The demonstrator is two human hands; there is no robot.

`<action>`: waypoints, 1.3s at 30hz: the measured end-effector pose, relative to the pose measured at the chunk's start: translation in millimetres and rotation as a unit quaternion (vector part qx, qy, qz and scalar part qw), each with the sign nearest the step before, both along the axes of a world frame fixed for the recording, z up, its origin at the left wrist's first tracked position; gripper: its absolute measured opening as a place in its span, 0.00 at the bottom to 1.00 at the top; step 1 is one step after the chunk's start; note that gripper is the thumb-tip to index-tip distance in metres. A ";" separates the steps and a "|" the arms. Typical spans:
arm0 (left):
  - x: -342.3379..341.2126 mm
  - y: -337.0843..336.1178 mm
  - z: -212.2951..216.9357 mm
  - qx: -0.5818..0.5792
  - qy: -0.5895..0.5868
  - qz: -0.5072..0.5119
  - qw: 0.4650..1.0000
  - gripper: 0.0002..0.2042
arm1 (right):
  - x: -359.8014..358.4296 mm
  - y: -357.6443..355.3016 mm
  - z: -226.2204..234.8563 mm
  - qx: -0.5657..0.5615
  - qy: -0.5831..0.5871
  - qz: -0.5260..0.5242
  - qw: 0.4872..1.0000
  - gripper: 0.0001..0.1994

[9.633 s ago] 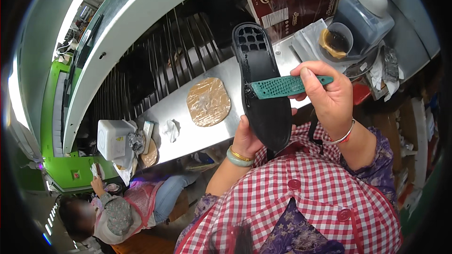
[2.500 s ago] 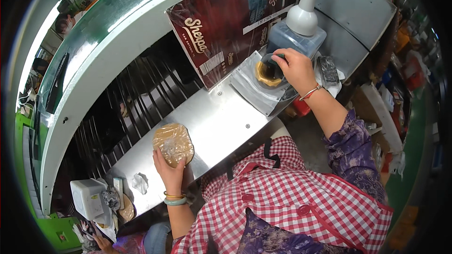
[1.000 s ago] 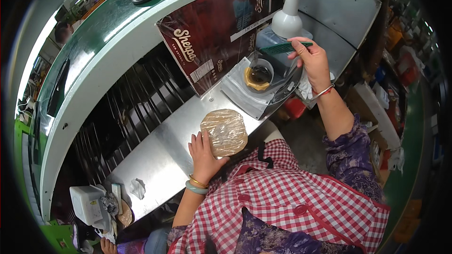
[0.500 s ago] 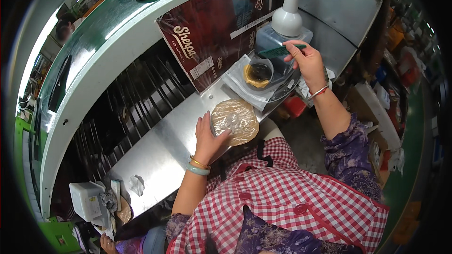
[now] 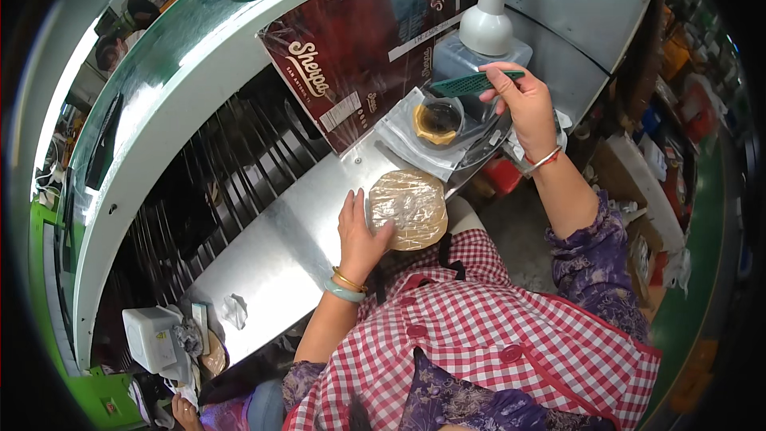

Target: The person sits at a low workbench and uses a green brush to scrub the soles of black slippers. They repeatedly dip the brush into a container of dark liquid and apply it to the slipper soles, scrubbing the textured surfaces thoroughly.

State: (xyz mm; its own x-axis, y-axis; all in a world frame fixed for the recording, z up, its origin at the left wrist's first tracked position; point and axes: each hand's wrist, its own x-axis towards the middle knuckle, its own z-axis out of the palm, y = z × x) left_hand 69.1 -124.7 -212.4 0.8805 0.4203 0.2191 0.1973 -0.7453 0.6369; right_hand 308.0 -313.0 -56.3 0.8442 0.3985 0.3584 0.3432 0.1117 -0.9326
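Right hand (image 5: 523,104) pinches green strip (image 5: 463,85) by its 3 o'clock end, thumb against fingers; long axis runs roughly 9 to 3, free tip near the 12 o'clock rim of cup (image 5: 439,120), contact unclear. Cup sits at about 8 o'clock from that grip, dark inside; right hand is the nearer one. Left hand (image 5: 361,235) is spread, unclenched, against the edge of film-wrapped disc (image 5: 408,209), which lies at its 2 o'clock on bench (image 5: 303,223). Bottle (image 5: 485,56) stands at cup's 1 o'clock.
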 end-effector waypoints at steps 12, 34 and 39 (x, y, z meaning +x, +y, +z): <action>-16.7 -39.6 -7.7 0.046 0.031 0.012 0.998 0.56 | -108.8 9.0 -93.2 -0.122 -0.383 0.119 0.908 0.12; -23.6 -22.0 -15.6 0.044 -0.006 0.070 0.997 0.49 | -76.6 -9.7 -30.2 -0.108 -0.154 0.104 0.977 0.07; -28.8 -18.3 -13.8 0.063 -0.006 0.069 0.996 0.47 | -26.5 17.7 -12.9 -0.098 -0.185 -0.072 0.975 0.08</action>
State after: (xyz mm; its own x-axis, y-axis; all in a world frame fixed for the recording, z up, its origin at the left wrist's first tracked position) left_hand 40.3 -143.0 -226.3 0.8130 0.5062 0.2878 0.2975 -0.7859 0.5420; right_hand 281.5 -295.3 -69.3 0.7244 0.3760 0.5778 0.6587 -0.1306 -0.7409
